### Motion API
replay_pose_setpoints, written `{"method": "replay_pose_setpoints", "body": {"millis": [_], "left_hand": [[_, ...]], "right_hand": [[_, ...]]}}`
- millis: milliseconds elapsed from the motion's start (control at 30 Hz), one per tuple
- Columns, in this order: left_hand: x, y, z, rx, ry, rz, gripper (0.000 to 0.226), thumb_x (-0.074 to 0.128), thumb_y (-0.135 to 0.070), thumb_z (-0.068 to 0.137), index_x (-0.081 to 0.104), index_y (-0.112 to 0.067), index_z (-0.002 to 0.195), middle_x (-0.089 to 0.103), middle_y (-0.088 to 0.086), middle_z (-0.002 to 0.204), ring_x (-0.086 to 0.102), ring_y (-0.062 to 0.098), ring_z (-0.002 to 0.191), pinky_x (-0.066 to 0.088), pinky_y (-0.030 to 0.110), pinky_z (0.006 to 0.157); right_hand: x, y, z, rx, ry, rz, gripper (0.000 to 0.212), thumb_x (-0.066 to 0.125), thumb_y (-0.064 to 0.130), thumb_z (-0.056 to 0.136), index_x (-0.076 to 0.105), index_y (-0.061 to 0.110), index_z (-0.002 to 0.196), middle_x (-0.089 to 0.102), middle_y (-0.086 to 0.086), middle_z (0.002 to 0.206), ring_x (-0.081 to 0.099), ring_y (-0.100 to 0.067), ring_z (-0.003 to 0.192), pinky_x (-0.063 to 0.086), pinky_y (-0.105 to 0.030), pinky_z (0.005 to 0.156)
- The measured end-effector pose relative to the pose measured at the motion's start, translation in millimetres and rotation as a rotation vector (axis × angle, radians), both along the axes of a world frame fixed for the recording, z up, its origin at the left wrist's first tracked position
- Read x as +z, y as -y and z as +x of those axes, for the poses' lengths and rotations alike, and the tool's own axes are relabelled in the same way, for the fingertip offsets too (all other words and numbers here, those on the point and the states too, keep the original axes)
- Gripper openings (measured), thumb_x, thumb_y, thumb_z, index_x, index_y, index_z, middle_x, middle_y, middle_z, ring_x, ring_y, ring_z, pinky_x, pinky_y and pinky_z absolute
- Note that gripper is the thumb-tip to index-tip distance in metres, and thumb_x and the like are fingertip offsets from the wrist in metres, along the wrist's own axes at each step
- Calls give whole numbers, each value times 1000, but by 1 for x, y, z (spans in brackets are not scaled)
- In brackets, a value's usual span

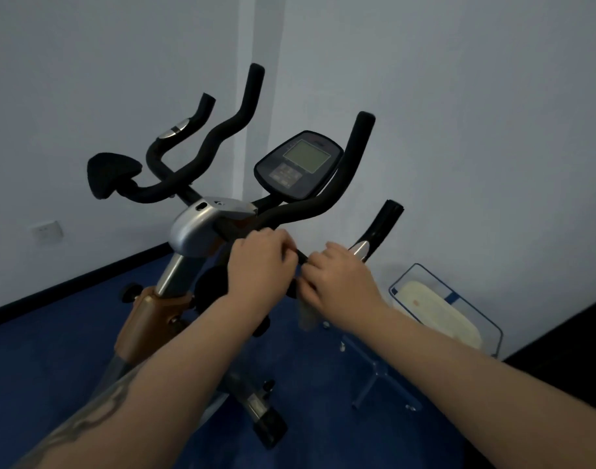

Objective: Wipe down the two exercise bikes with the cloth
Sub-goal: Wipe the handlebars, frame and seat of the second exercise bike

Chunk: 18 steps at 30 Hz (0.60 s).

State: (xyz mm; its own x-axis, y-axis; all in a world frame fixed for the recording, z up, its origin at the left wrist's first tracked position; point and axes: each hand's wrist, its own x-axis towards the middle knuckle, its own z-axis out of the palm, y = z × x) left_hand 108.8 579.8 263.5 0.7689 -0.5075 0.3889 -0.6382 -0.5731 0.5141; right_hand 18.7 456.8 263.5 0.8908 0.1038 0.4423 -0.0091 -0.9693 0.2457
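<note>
1. Both hands curl round the bike's lower handlebar: left hand beside the silver stem housing, right hand further out.
2. A pale cloth, blurred, hangs under the right hand.
3. Judged: handlebar wiping; next, work outward toward the console.

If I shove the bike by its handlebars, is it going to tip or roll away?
The exercise bike would probably resist. Its steel post and bulky frame look heavy, so a light push likely won't move it. The base foot rests on the carpeted floor, which should curb sliding. A hard sideways shove on the handlebar might rock it.
</note>
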Motion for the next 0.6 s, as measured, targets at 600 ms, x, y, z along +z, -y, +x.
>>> {"method": "replay_pose_setpoints", "body": {"millis": [600], "left_hand": [[-17,0,-5,50,20,161,31,37,-20,98,64,-32,108,66,-11,101,54,9,102,28,28,87]], "right_hand": [[4,-18,14,-308,-236,-73,17,53,28,92,59,20,106,61,-2,93,61,-22,82,36,-36,72]]}}
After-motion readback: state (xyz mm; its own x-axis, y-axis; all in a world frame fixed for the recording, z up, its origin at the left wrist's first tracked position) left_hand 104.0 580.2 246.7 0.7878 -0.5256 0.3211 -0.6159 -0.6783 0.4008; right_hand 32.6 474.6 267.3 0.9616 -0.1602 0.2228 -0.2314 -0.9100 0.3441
